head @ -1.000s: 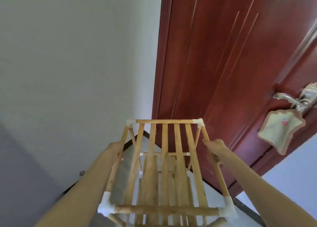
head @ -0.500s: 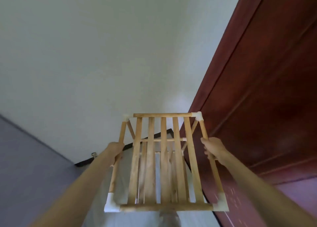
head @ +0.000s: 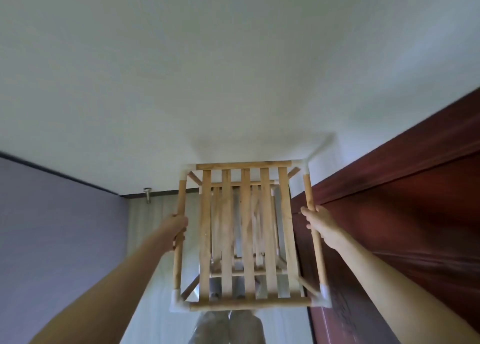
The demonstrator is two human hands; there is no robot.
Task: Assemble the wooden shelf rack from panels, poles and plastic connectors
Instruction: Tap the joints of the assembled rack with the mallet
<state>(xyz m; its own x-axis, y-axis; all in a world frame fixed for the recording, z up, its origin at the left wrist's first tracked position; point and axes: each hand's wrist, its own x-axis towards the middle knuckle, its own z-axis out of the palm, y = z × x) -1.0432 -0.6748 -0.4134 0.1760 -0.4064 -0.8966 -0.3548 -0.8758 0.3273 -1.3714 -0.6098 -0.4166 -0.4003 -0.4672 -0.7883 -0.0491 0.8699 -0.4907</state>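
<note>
Rack (head: 246, 237) held between left hand (head: 175, 226) and right hand (head: 320, 222).

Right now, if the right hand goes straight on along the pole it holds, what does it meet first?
The right hand, sliding up the side pole, would probably first reach the white plastic connector at the rack's far corner; the wall lies beyond.

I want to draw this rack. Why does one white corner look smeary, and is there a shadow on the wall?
Head view: the far right connector trails a pale motion-blur streak; a soft grey shadow lies on the white wall above the rack; wide-angle lens bends the straight edges.
</note>
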